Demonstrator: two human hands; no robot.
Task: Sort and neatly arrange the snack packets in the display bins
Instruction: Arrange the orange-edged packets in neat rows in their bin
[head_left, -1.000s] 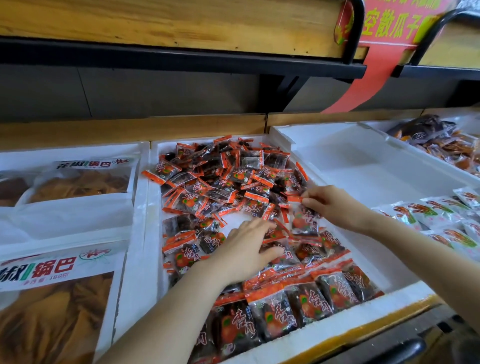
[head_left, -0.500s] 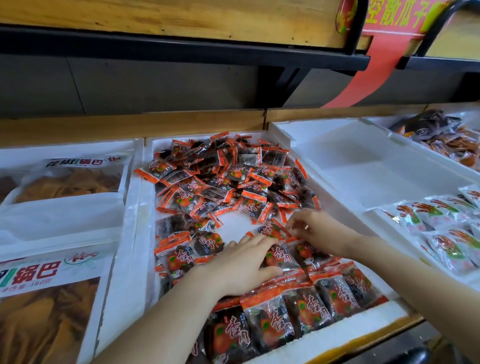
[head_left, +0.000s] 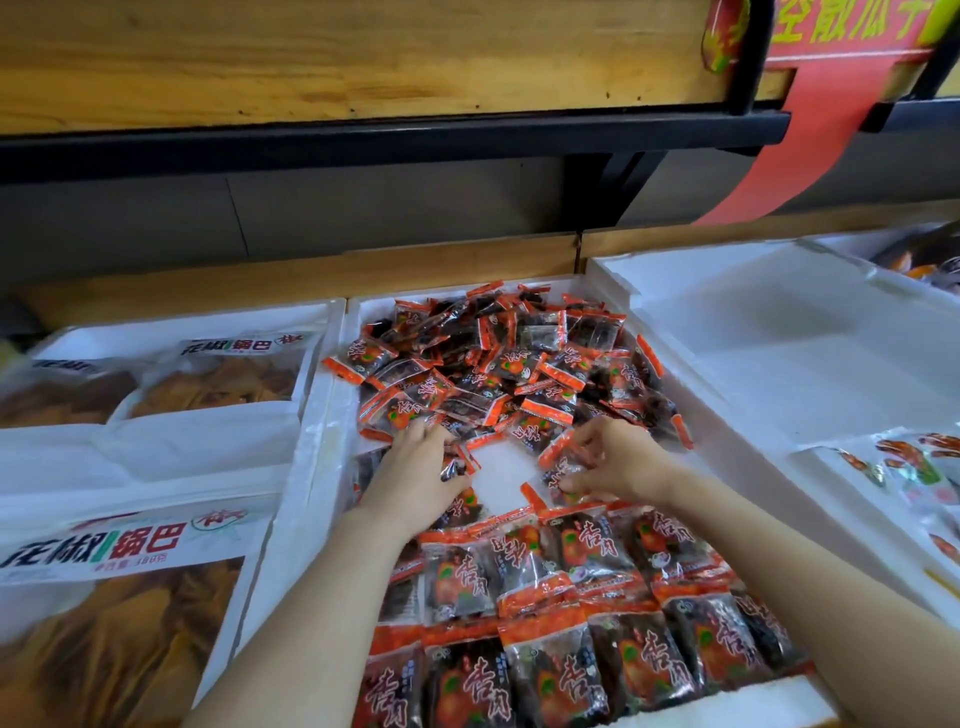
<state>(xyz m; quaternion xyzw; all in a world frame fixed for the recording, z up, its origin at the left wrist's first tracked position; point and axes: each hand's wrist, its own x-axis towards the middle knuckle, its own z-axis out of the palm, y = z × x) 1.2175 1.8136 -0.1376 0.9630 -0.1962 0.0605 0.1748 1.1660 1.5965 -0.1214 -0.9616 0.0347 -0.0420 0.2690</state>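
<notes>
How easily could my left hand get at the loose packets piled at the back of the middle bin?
Probably yes: the left hand sits at the near edge of the loose pile, the foam bin is open-topped, and nothing stands between. It seems to grip a packet, though.

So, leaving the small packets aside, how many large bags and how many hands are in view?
Large bags: 3
Hands: 2, the left hand and the right hand, which pinches a small packet
Total: 5
</notes>
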